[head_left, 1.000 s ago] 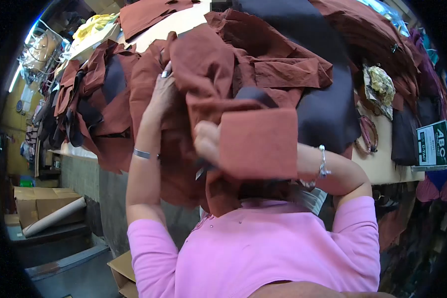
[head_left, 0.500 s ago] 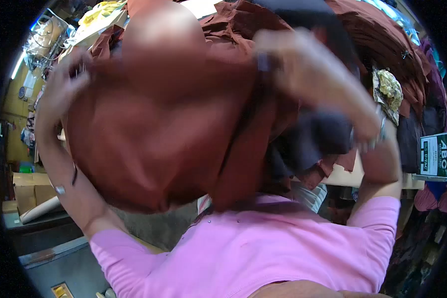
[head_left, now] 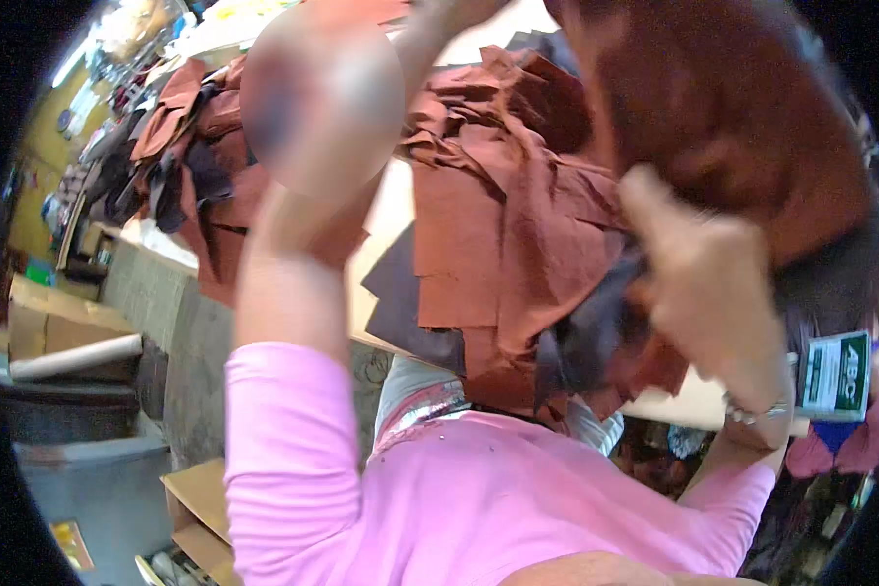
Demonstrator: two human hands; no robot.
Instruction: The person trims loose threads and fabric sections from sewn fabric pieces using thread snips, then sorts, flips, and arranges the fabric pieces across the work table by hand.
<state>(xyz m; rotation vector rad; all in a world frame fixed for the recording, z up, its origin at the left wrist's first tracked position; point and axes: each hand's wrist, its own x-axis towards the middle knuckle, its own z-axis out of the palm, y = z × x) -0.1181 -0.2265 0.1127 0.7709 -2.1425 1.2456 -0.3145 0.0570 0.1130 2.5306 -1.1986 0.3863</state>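
A large reddish-brown cloth (head_left: 742, 127) hangs raised at the upper right, blurred by motion. My right hand (head_left: 708, 278) is at its lower left edge, fingers curled and seemingly closed on the fabric, with a bracelet at the wrist. My left arm reaches up and across to the top of the view. Only part of my left hand (head_left: 459, 15) shows at the top edge, near the cloth's upper side, and its fingers are hidden. Below and between my arms lies a pile of reddish-brown fabric pieces (head_left: 498, 205) with dark pieces (head_left: 596, 322) among them.
More brown and dark fabric (head_left: 200, 146) is heaped at the left of the pale tabletop (head_left: 386, 205). A green and white ABC box (head_left: 835, 376) stands at the right. Cardboard boxes (head_left: 59, 322) and a grey bin (head_left: 98, 498) are at the lower left.
The brown cloth, spread in front of me between both hands before, has swung up to the right. My left arm has crossed over that way, uncovering the fabric pile.
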